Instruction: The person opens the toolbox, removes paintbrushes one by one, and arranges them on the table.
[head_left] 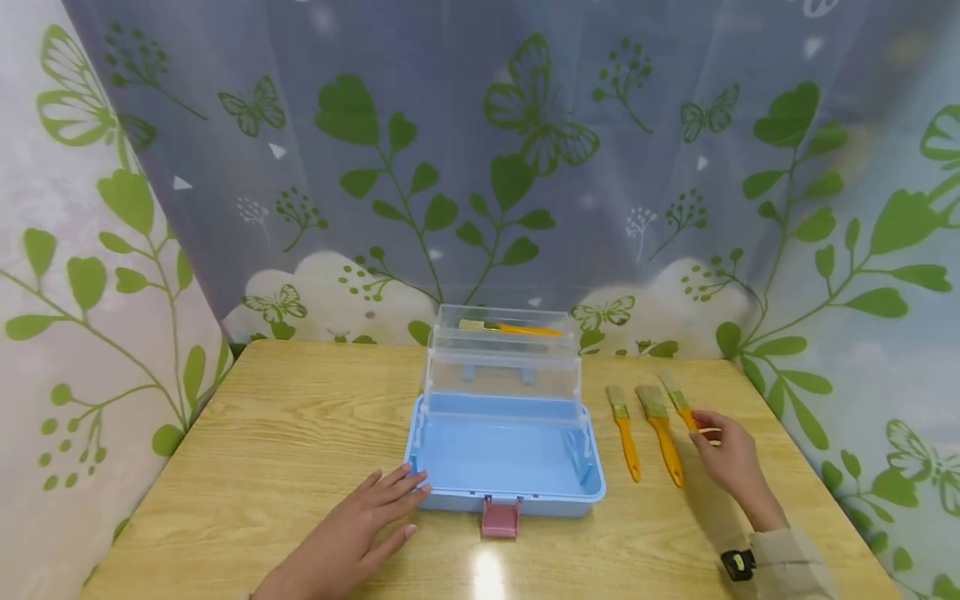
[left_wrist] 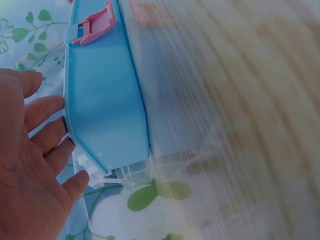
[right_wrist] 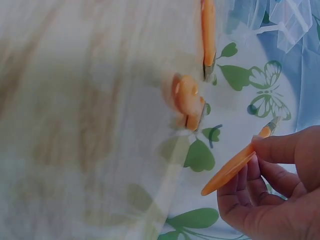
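Observation:
My right hand pinches the orange handle of a flat paintbrush between thumb and fingers; in the right wrist view that handle slants up off the table. To its left, a wide paintbrush and a narrower paintbrush lie with bristles pointing away. A light blue plastic box stands with its clear trays raised at the back. My left hand has its fingers extended, fingertips at the box's front left corner. One more paintbrush lies in the clear top tray.
A pink latch hangs down at the box's front. The wooden table ends at a patterned curtain behind, with similar cloth at both sides. A black wrist strap sits by the right sleeve.

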